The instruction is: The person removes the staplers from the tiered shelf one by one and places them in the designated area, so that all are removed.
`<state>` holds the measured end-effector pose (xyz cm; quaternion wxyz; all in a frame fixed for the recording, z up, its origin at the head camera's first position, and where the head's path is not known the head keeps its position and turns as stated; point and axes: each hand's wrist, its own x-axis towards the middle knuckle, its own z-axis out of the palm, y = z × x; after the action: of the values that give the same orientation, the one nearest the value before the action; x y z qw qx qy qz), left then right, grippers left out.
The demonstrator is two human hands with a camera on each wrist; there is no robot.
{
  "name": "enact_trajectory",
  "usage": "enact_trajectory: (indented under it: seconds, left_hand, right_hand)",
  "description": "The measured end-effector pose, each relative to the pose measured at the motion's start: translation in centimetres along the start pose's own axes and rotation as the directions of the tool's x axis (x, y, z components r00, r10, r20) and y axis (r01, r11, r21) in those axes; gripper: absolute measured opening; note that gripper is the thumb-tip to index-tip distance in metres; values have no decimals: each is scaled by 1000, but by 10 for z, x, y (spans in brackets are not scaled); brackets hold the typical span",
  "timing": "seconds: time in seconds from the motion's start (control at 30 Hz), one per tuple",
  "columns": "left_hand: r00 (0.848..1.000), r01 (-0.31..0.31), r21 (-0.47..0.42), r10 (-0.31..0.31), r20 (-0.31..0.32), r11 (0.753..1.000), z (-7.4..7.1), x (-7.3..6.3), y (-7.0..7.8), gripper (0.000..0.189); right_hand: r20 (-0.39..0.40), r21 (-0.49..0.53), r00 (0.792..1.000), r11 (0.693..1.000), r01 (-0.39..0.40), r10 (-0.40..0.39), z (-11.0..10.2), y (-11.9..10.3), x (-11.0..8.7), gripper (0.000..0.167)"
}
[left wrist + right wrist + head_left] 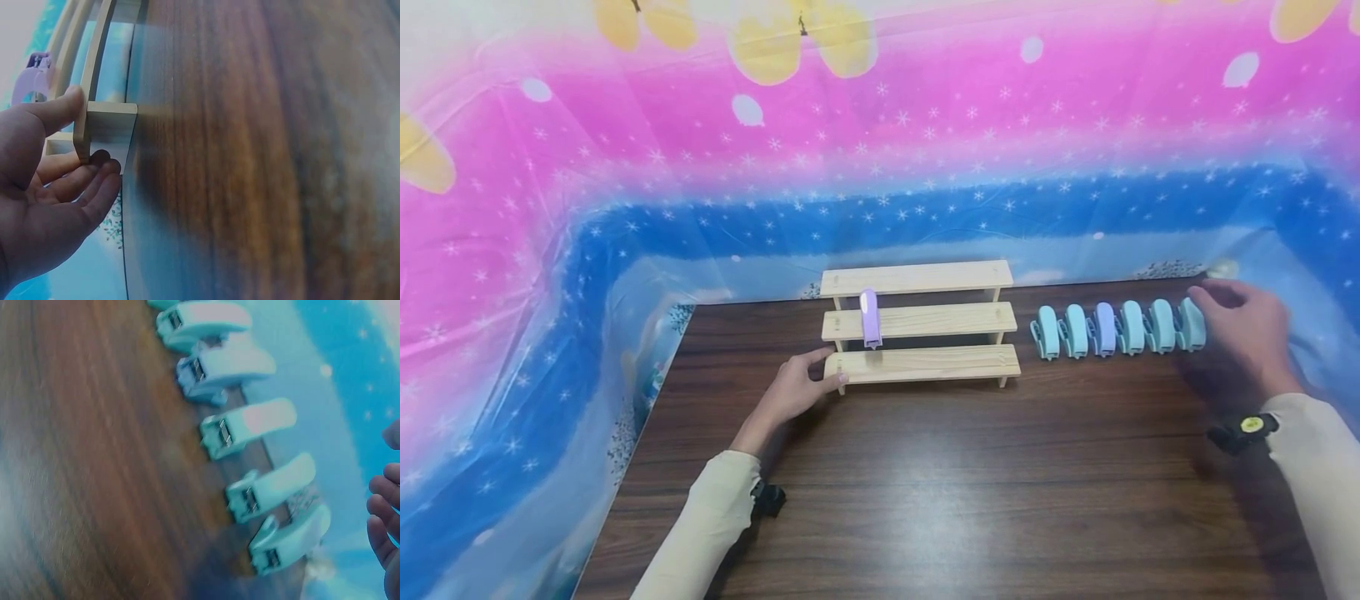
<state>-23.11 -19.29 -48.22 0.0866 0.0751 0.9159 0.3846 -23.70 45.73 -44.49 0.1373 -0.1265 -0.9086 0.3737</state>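
Note:
A three-step wooden display rack (940,364) stands on the table. My left hand (793,390) grips the left end of its lowest step, thumb on top and fingers underneath; the left wrist view shows this hand (56,194) up close. On the middle step sits a purple stapler-like tool (870,318). Several similar tools stand in a row to the right of the rack, mostly mint green (1131,327) with one purple-blue (1103,329) among them. Beside the rightmost green one (1191,325) hovers my right hand (1251,329), its fingers loosely bent and holding nothing.
The dark wood-grain table (925,500) extends in front of the rack and the row. A pink and blue patterned cloth (925,150) hangs behind the table's back edge and along its left side.

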Motion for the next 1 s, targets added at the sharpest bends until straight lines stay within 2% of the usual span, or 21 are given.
enact_trajectory:
  seconds: [0.13, 0.3, 0.6, 0.73, 1.0]
  left_hand:
    - [1000, 0, -2, 0, 0, 1000, 0, 1, -1, 70]
    - [1000, -3, 2, 3, 2, 1000, 0, 0, -1, 70]
    - [1000, -6, -2, 6, 7, 1000, 0, 0, -2, 70]
    - [1000, -6, -2, 6, 6, 1000, 0, 1, -2, 70]
    - [1000, -10, 2, 10, 6, 1000, -1, 0, 0, 69]
  right_hand:
    - [6, 0, 999, 999, 33, -33, -1, -15, -2, 64]
    - [-23, -18, 993, 993, 113, -113, 4, -36, -7, 59]
    - [-99, 3, 954, 959, 283, -282, 18, -75, -20, 49]
    - [-100, 19, 943, 947, 322, -318, 25, -88, -26, 45]
    - [-86, -23, 939, 943, 331, -332, 42, -107, -34, 48]
